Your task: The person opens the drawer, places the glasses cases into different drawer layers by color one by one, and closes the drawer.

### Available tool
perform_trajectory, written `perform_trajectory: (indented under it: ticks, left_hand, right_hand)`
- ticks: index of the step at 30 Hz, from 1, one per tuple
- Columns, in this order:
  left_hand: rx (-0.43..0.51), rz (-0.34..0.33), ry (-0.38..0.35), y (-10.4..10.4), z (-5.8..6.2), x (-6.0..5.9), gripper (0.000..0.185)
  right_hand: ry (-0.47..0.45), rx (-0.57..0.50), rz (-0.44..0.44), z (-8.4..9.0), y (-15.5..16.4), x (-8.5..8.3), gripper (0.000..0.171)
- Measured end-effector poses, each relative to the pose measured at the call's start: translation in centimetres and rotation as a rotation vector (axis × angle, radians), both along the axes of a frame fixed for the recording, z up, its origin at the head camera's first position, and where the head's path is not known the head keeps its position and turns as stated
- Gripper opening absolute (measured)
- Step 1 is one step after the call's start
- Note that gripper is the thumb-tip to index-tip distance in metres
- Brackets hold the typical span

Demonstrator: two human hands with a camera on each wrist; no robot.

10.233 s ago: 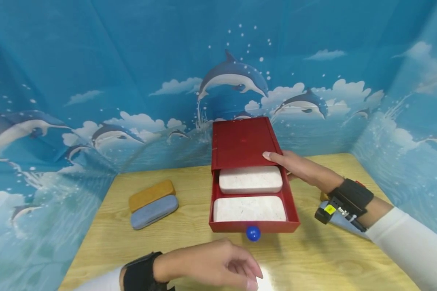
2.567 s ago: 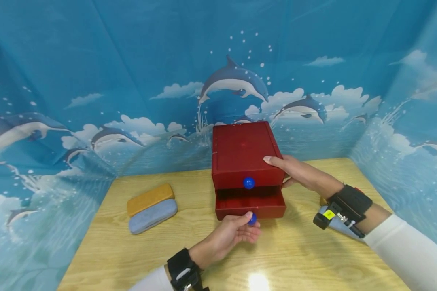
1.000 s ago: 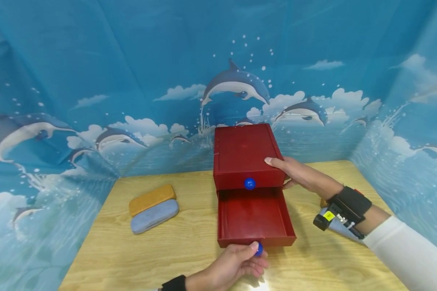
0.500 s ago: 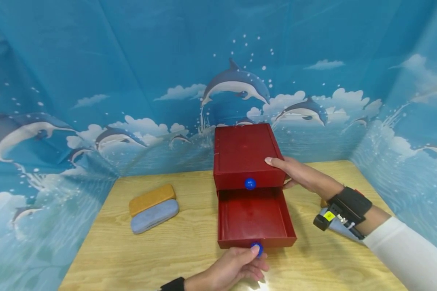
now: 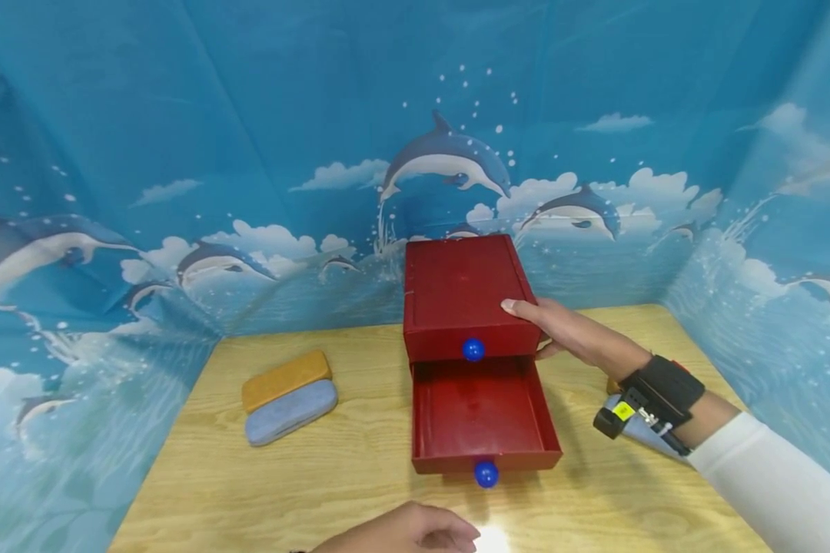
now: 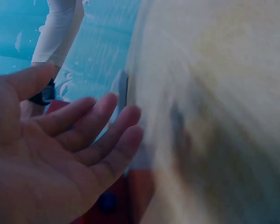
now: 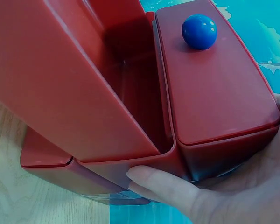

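Note:
A dark red drawer cabinet [image 5: 459, 284] stands on the table in the head view. Its top drawer, with a blue knob [image 5: 473, 349], is closed. Beneath it a pulled-out drawer [image 5: 480, 418] shows a bare inside and carries its own blue knob [image 5: 486, 475]. My right hand [image 5: 560, 326] grips the cabinet's right side, thumb on top. In the right wrist view its fingers press the side wall, and a further closed drawer [image 7: 44, 149] shows below the pulled-out one. My left hand [image 5: 408, 530] is apart from the knob, palm up with loose fingers in the left wrist view.
Left of the cabinet, an orange oblong case [image 5: 287, 382] and a blue-grey oblong case [image 5: 292, 412] lie side by side. Another blue-grey case [image 5: 646, 438] is partly hidden behind my right wrist. A dolphin-print cloth [image 5: 283, 192] hangs around the table.
The top drawer, earlier open with two white oblong pieces inside, is closed. The drawer below came out, pulled by my left hand, which has let go of the knob and drawn back. Right hand unmoved.

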State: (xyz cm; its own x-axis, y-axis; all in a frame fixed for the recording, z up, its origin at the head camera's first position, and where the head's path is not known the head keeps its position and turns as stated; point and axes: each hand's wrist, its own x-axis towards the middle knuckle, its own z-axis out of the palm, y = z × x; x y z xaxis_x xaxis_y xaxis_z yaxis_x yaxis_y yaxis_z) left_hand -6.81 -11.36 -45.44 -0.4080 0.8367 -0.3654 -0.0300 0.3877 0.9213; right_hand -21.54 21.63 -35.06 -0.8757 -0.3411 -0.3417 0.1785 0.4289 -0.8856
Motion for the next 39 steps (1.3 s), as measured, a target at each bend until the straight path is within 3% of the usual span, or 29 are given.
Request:
perform_trajectory:
  ticks: [1, 4, 8, 12, 15, 17, 20, 25, 30, 39]
  left_hand:
    - [-0.007, -0.04, 0.058, -0.3, 0.3, -0.1, 0.038]
    - [-0.089, -0.153, 0.394, -1.3, 1.0, -0.2, 0.043]
    - [-0.257, -0.163, 0.811, -2.1, 1.5, -0.2, 0.046]
    - [-0.353, -0.12, 1.017, -3.2, 1.5, -0.6, 0.045]
    - [-0.403, -0.106, 1.1, -4.4, 1.4, -1.1, 0.042]
    - [-0.429, -0.083, 1.116, -5.0, 1.4, -1.5, 0.04]
    - [-0.456, -0.029, 1.188, -5.8, 1.5, -2.0, 0.036]
    - [-0.419, 0.092, 1.354, -7.1, 1.4, -3.2, 0.028]
    - [-0.382, 0.219, 1.495, -9.0, 0.8, -5.3, 0.037]
    - [-0.45, 0.43, 1.52, -13.5, -1.0, -9.0, 0.054]
  right_hand:
    - [0.0, -0.002, 0.001, 0.0, 0.0, 0.0, 0.08]
    - [-0.002, -0.008, 0.007, 0.0, 0.0, 0.1, 0.08]
    - [0.005, -0.005, 0.011, 0.0, 0.1, 0.1, 0.08]
    - [0.009, 0.003, 0.008, 0.0, 0.2, 0.1, 0.08]
    - [0.005, 0.013, 0.002, 0.0, 0.2, 0.1, 0.081]
    - [0.004, 0.02, -0.001, 0.0, 0.1, 0.1, 0.082]
    - [0.007, 0.025, -0.002, 0.0, 0.1, 0.2, 0.082]
    - [0.008, 0.02, -0.002, 0.1, 0.2, 0.1, 0.081]
    - [0.006, 0.021, -0.012, 0.0, 0.3, 0.2, 0.082]
    - [0.006, 0.015, -0.008, 0.0, 0.0, 0.1, 0.081]
